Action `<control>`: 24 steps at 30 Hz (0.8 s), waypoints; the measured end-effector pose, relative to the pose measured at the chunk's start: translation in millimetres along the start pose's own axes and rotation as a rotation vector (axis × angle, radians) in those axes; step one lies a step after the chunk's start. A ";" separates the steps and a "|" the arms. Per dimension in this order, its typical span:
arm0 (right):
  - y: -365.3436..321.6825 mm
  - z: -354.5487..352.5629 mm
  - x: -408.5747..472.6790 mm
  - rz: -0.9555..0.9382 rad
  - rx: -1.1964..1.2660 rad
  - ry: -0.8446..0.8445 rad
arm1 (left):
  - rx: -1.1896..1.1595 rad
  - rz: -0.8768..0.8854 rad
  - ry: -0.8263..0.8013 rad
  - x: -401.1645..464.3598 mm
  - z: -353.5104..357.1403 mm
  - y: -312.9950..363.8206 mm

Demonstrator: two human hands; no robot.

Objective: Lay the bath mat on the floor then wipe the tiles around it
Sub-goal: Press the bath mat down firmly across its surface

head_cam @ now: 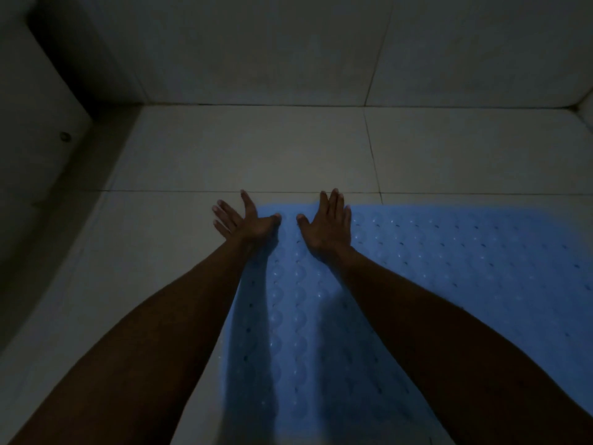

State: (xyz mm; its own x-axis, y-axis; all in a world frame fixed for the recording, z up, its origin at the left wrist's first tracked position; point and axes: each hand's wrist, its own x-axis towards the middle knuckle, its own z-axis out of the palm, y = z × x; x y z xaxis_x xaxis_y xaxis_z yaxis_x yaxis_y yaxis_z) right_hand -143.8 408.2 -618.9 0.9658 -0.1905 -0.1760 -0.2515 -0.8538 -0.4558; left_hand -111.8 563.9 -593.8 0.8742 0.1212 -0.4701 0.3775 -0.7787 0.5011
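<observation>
Two hands lie flat at the far left corner of the mat, fingers straight and holding nothing. Left hand: fingers spread wide, reaching past the corner onto the floor, thumb tip touching the mat's far edge. Right hand: fingers held close together, thumb out to the side, palm down on the mat, fingertips at its far edge. Thumbs point toward each other, a small gap of mat between them. Both forearms run bare from the near edge of the view, the left over the floor beside the mat, the right over the mat itself. Mat: light blue, dotted with rows of round bumps and small holes, spread flat on pale floor tiles, reaching out of view to the right and near side. Wall: large pale tiles, meeting the floor beyond the hands. Dim light; a dark recess stands at the far left corner.
</observation>
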 end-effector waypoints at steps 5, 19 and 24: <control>-6.2 -15.8 10.5 0.151 0.187 -0.077 | -0.164 -0.194 0.041 4.9 -11.3 20.9; -17.4 -14.4 14.8 0.246 0.080 -0.131 | 0.031 -0.094 -0.090 8.4 -25.7 8.4; -23.7 -20.2 17.8 0.292 0.111 -0.174 | 0.186 0.011 -0.168 10.4 -40.5 -9.7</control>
State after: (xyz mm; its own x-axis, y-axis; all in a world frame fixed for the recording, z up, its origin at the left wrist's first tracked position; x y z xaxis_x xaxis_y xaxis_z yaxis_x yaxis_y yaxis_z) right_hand -119.3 415.3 -593.6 0.8292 -0.3250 -0.4547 -0.5299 -0.7159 -0.4547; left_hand -94.0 597.6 -574.2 0.8088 0.0203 -0.5877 0.2923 -0.8811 0.3718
